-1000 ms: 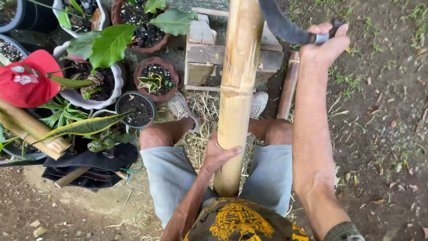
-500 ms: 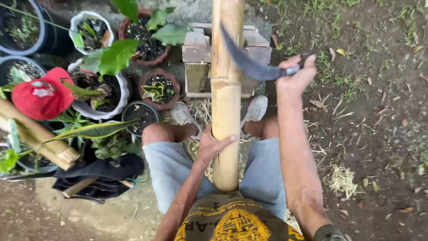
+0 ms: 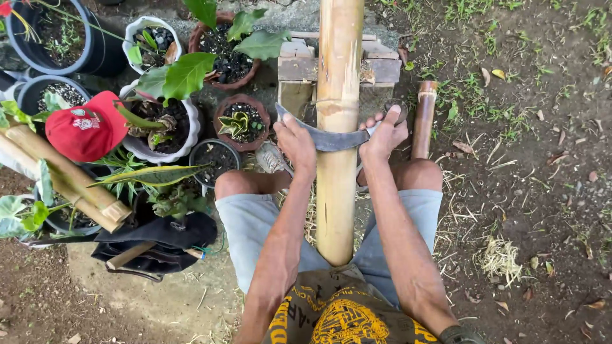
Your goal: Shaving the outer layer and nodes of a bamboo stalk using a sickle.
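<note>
A thick yellow bamboo pole runs from my lap up past the top of the view, between my knees. A curved dark blade lies flat across the pole. My left hand grips the blade's tip end left of the pole. My right hand holds the blade's handle end right of the pole. I sit in grey shorts with the pole's lower end against my body.
Potted plants crowd the left, with a red cap hung among them. Two cut bamboo lengths lean at left above a black bag. A wooden stand sits behind the pole; a short bamboo piece lies beside my right knee.
My right hand brought the raised blade down across the pole. My left hand left the lower pole and took hold of the blade's tip end.
</note>
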